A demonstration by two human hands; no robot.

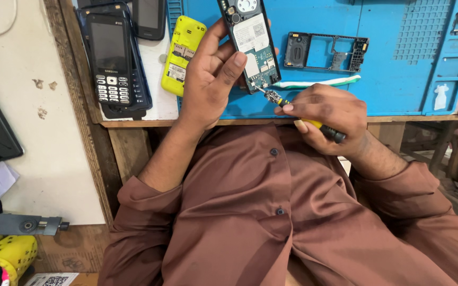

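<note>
Gripping an opened phone (pixel 251 45) over the blue mat (pixel 398 63), left hand (pixel 210 79) is clamped around it; right hand (pixel 324 114) is pinching a screwdriver (pixel 298 114), tip touching the phone's lower edge.

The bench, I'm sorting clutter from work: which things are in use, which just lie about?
In use: opened phone in left hand; screwdriver in right hand, tip at the phone's lower edge.

Lying about: yellow phone; black keypad phone; black plastic frame; blue mat.
</note>
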